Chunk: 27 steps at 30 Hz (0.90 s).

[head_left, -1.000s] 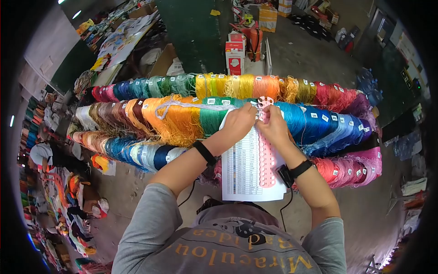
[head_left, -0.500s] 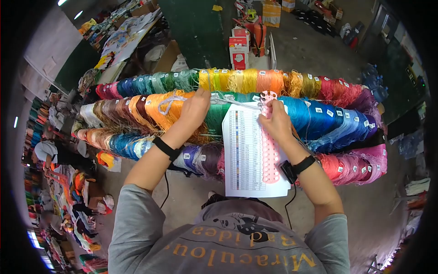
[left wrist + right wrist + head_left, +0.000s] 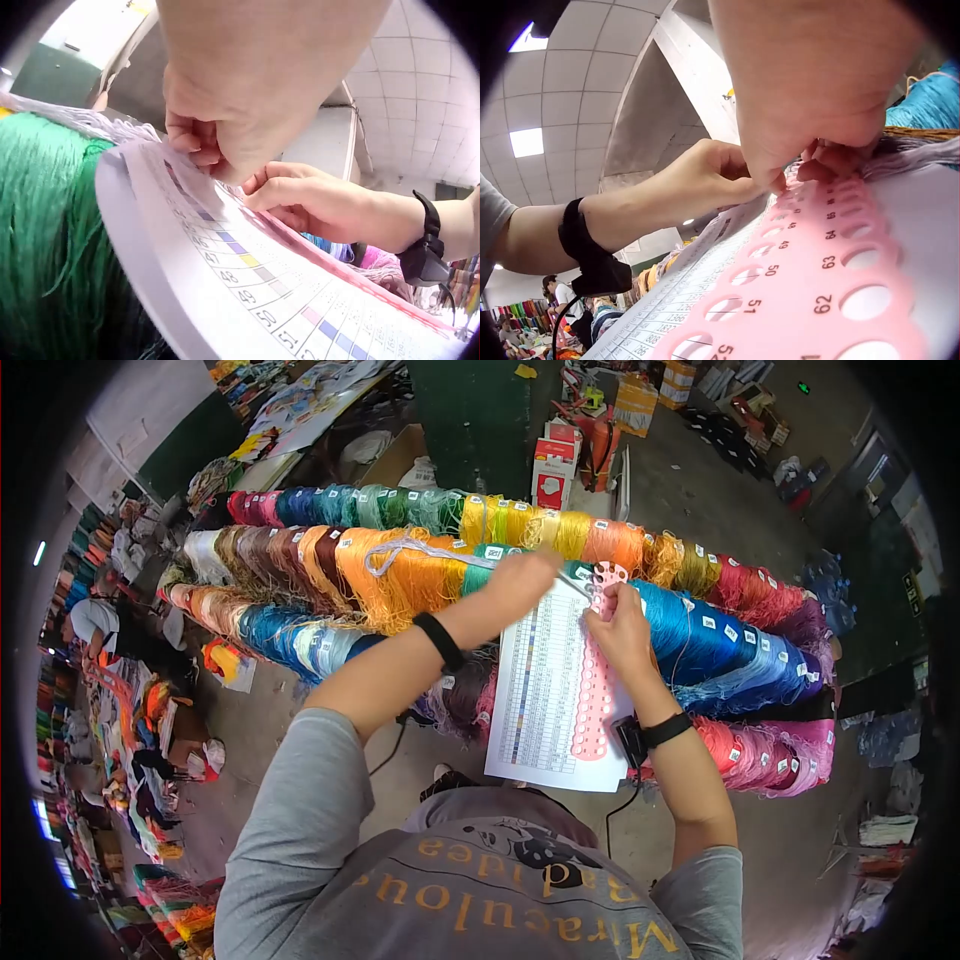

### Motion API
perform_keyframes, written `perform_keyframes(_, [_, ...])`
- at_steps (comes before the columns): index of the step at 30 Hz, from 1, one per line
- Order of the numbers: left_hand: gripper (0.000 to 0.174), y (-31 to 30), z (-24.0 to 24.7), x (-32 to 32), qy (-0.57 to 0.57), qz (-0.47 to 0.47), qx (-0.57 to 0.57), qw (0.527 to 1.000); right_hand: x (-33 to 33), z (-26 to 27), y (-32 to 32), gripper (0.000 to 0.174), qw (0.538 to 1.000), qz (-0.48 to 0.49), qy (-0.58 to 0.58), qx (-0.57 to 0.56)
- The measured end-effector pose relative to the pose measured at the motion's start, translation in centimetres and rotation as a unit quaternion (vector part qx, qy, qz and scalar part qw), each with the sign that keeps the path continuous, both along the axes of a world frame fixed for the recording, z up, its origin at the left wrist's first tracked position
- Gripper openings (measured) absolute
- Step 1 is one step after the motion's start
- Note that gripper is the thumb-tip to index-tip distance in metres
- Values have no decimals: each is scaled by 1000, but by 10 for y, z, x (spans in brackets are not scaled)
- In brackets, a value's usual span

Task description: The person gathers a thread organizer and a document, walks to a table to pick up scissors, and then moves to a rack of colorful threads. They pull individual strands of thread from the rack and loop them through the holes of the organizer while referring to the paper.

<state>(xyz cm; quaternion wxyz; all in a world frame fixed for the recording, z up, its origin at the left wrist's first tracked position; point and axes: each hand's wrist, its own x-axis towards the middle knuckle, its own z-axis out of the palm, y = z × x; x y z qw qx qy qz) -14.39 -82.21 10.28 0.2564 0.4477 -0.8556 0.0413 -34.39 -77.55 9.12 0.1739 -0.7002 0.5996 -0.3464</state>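
Note:
A pink plastic card with numbered holes along both edges point(image 3: 795, 285) lies over a printed colour chart point(image 3: 535, 700) on skeins of thread. My right hand point(image 3: 625, 628) grips the card near its top end, thumb on its face. A bundle of pale grey thread point(image 3: 420, 547) trails from the orange skein point(image 3: 385, 585) to the card's top holes. My left hand point(image 3: 520, 592) is over this bundle beside the card's top, its fingers curled and pinching at the thread. In the left wrist view, its curled fingertips point(image 3: 204, 156) are right at the chart's upper edge; the pinch itself is partly hidden.
Labelled skeins hang in three rows, with green thread point(image 3: 52, 202) left of the chart and blue thread point(image 3: 700, 625) to its right. Beyond the rows stand red-and-white boxes point(image 3: 553, 470) and a fire extinguisher point(image 3: 600, 450). Another person point(image 3: 95, 622) is at the far left.
My left hand first slid left along the grey thread, away from the card, then came back right towards its top. My right hand keeps hold of the card. The head view has shifted.

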Motion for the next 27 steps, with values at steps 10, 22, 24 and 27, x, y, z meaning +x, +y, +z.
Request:
perform_keyframes(10, [17,-1,35,125,73,185,-133,971,-14,9,16,40,995,76,-57,-26])
perform_keyframes(22, [18,74,-30,46,427,51,428,795,-9,23,72,59,989,39,144,-26])
perform_keyframes(24, [16,71,-30,50,423,64,436,792,-39,26,66,55,994,17,73,-77])
perform_keyframes(27, [13,67,-30,56,439,65,465,766,-96,82,82,39,969,-187,-128,-97])
